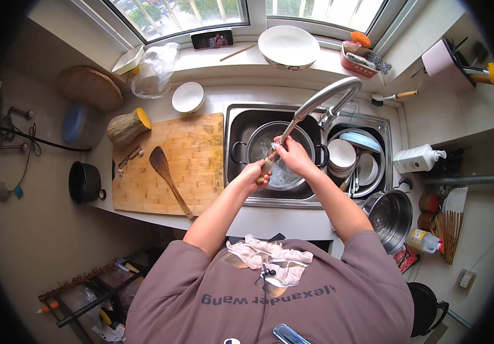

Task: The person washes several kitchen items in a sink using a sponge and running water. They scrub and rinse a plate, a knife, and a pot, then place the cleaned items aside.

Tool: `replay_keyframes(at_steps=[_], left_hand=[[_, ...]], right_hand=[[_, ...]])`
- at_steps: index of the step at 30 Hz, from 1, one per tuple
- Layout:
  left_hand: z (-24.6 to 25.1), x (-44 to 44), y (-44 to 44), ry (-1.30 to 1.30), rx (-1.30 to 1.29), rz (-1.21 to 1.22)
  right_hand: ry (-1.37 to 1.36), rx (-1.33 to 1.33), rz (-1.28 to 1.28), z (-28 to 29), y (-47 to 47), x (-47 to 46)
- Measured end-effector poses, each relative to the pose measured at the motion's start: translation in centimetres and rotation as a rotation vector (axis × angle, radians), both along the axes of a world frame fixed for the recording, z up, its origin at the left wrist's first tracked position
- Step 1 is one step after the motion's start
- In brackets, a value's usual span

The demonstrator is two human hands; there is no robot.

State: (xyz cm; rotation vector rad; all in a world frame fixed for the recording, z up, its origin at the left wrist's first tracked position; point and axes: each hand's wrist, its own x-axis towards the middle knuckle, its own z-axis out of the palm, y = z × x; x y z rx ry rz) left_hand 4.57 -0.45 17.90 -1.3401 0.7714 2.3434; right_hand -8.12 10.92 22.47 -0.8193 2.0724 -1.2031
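Observation:
Both hands are over a metal pot [253,148] standing in the left sink basin [238,118]. Beneath the spout of the curved faucet [326,90], my left hand [257,175] grips a small brownish item with a wooden-looking handle [265,170]; its kind cannot be made out. My right hand [292,155] is at the upper end of that item, close to the spout, its fingers bent around it. Water runs down into the pot, where the surface looks bubbly. On the bamboo cutting board [204,150] to the left lie a wooden spatula [161,165] and garlic pieces [141,152].
A cut squash [128,127] lies by the board's back left corner, with a white bowl [188,97] behind the board. Stacked bowls [341,155] fill the right basin. A steel pot [388,217] and a white pump bottle [416,158] stand at the right. A large bowl [288,45] sits on the sill.

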Motion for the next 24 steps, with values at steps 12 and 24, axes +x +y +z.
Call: replay_keyframes(at_steps=[12, 24], left_hand=[[2.2, 1.8, 0.8, 0.32, -1.214, -0.727], [-1.3, 5.6, -0.7, 0.539, -1.768, -0.956]], right_hand=[[0.244, 0.034, 0.096, -0.6, 0.5, -4.3], [0.412, 0.144, 0.218, -4.0, 5.0, -9.7]])
